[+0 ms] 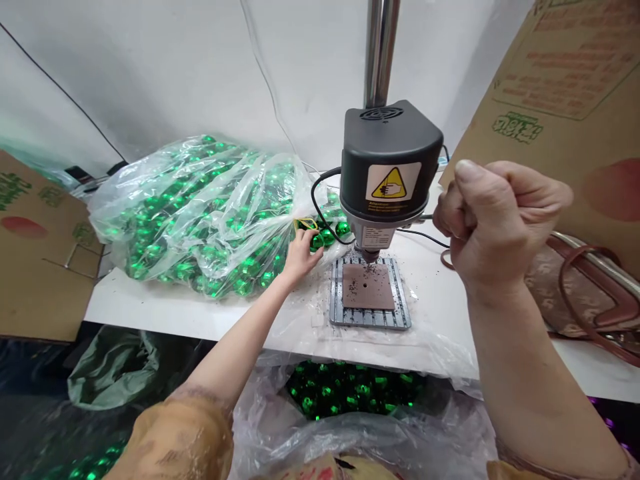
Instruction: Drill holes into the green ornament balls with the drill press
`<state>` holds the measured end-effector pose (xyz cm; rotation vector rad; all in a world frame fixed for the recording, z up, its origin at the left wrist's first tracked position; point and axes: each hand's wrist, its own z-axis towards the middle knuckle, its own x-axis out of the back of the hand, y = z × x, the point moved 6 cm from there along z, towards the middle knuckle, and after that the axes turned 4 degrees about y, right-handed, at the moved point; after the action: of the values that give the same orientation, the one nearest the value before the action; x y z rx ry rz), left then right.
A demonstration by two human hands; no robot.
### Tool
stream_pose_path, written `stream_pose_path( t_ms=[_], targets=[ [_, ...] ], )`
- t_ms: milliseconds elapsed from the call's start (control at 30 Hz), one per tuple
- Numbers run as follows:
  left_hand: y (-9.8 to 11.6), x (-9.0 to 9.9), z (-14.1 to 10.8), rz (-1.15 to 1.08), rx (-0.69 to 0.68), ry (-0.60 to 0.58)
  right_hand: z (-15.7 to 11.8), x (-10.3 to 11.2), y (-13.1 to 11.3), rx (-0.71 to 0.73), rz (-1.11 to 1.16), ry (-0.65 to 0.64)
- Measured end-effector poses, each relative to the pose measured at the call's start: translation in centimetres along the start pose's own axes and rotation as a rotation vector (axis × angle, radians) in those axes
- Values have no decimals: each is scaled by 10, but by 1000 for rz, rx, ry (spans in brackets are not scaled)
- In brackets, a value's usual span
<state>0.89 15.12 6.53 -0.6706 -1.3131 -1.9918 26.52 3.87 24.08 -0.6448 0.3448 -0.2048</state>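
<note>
My left hand [301,257] reaches to the mouth of a clear plastic bag [200,220] full of shiny green faceted balls. Its finger and thumb are around one green ball [317,241] beside a yellow tie [306,224]. My right hand [493,227] is closed in a fist to the right of the black drill press [390,160]. A thin lever [426,217] runs from the press into that fist; its grip is hidden. Under the chuck [370,255], a brown square plate [380,293] with a small hole lies on the slotted metal base [404,319], amid dark shavings.
Below the white table [280,333], an open plastic bag holds more green balls [350,390]. Cardboard boxes stand left [45,280] and right [565,87]. A patterned handbag [560,287] lies at the right. A black cable [315,200] loops beside the press.
</note>
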Motion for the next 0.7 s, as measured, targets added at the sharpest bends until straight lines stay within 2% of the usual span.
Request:
stream_pose_path(
  t_ms=[67,133,233,333,500,700],
  targets=[
    [5,2,-19,-368,102,-41,0,0,0,1,6,4],
    [14,-7,-39,-710,236,-175,0,0,1,3,27,15],
    [26,-26,-64,-930,351,-292,1,1,3,7,63,35],
    [30,-40,-71,-925,306,-273,1,2,7,1,65,24],
    [31,-57,-68,-847,195,-277,1,3,9,-2,33,-9],
    [42,-58,-66,-568,81,-247,-1,2,7,12,20,-12]
  ],
)
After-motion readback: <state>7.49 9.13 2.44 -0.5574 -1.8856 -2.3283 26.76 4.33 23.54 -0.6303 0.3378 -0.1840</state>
